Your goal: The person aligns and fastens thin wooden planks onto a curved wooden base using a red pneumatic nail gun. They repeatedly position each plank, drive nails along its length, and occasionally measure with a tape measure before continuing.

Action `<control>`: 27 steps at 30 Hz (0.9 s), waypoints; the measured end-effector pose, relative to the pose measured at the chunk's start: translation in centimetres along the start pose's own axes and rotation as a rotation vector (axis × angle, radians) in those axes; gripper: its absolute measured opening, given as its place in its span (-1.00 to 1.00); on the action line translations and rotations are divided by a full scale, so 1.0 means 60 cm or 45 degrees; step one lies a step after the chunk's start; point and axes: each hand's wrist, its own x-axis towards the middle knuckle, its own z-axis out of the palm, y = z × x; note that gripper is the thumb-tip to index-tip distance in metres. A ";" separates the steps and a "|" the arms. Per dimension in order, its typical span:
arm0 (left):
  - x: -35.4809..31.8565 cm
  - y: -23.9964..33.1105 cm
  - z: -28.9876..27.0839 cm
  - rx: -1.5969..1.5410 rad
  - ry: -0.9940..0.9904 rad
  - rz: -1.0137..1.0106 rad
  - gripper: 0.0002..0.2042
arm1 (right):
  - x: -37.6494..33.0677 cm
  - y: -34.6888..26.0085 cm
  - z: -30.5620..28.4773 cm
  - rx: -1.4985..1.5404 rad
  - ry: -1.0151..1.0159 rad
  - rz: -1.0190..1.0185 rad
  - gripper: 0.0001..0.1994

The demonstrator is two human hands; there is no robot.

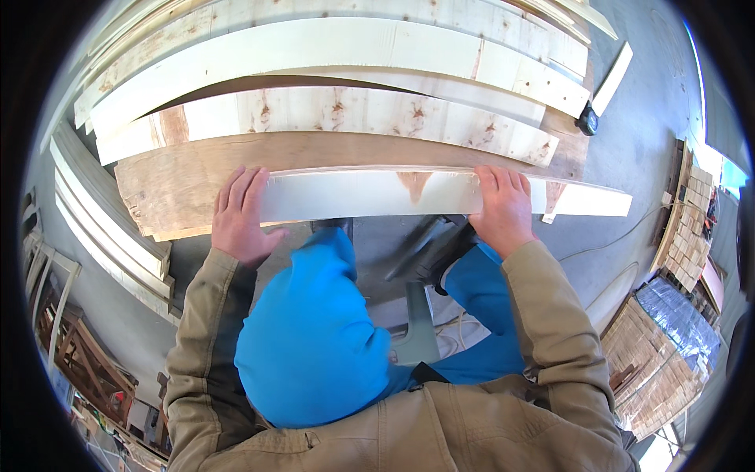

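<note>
As the person in the tan jacket (393, 417) leans over bright blue trousers (307, 338), I see one pale plank (338, 195) held crosswise at the near edge of a brown sheet (173, 185); whether it rests there I cannot tell. The left hand (242, 216) wraps its left end, fingers close together over the upper edge and thumb spread out below; the right hand (502, 208) is clamped on it farther along, fingers folded over the same edge, its thumb hidden from me. A good length juts past the right hand, so I reckon the plank could twist or dip there if that grip slackened, and the edge, which looks ragged, might leave a splinter in bare skin. Just beyond, a knotty board (338, 110) lies on the sheet with more pale boards (338, 43) behind, and a careless shove could knock them askew. A small black round object (587, 120) sits by one board's right end, where such a push might tip it off. Well apart on the right stand a film-wrapped stack (678, 318) and, farther off, wooden blocks (689, 224)
</note>
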 end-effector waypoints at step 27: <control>0.017 -0.056 0.031 -0.005 0.017 0.186 -0.28 | -0.112 0.007 -0.150 0.307 0.209 0.200 -0.40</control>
